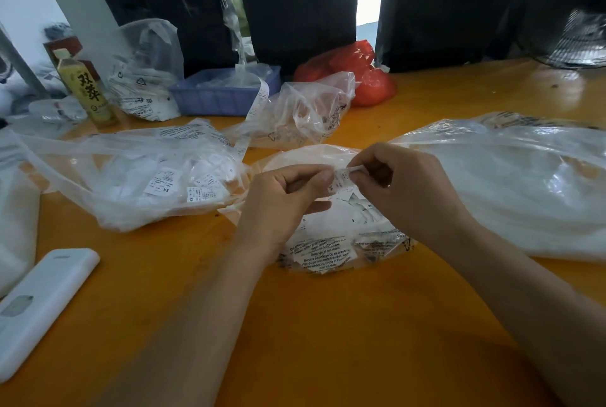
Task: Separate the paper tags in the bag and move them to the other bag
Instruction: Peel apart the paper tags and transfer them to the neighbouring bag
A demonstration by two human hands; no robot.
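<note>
A small white paper tag [341, 177] with black print is held over a clear plastic bag [344, 242] of loose white tags in the middle of the orange table. My left hand [282, 200] pinches the tag's left end between thumb and forefinger. My right hand [403, 190] pinches its right end. To the left lies another clear bag [131, 177] with several printed tags marked XS inside.
A large clear bag [524, 183] of white material lies at the right. Behind are a crumpled clear bag [301, 114], a red bag [354, 72], a blue basket [226, 91] and a yellow bottle [87, 88]. A white phone [39, 305] lies at the front left.
</note>
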